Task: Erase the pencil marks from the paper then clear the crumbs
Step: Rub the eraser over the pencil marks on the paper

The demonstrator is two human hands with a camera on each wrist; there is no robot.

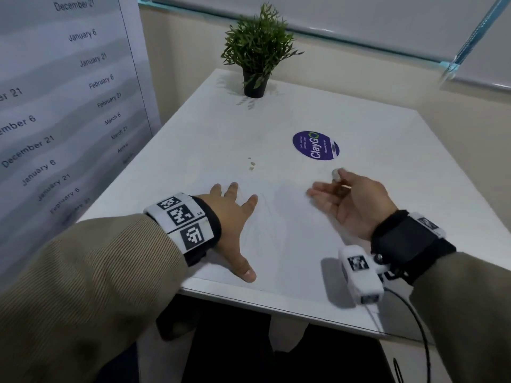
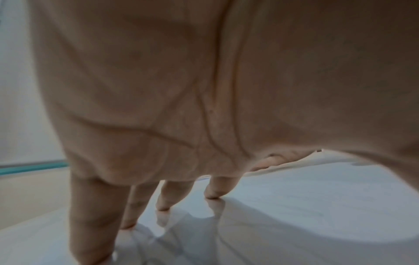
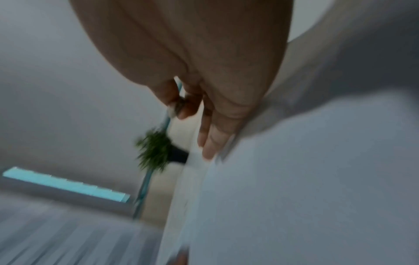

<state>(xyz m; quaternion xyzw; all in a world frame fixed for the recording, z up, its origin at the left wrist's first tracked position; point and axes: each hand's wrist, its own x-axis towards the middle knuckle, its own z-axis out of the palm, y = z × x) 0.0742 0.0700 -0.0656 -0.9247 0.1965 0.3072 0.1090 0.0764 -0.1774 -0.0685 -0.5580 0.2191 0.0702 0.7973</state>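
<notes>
A white sheet of paper (image 1: 290, 244) lies on the white table (image 1: 221, 128) near its front edge, with faint pencil lines (image 1: 262, 217) across its middle. My left hand (image 1: 240, 230) lies flat on the paper's left part with fingers spread; its fingertips (image 2: 213, 191) press on the sheet. My right hand (image 1: 338, 179) hovers over the paper's far right, palm turned left. Its thumb and forefinger pinch a small pale eraser (image 1: 336, 174), and the other fingers are stretched out. The right wrist view is blurred, but the pinched eraser (image 3: 174, 108) shows. A few tan crumbs (image 1: 251, 163) lie beyond the paper.
A potted green plant (image 1: 255, 51) stands at the table's far edge. A round purple sticker (image 1: 315, 145) lies flat on the table behind my right hand. A printed banner (image 1: 63, 106) hangs at the left. The table's front edge (image 1: 276, 309) is close to my wrists.
</notes>
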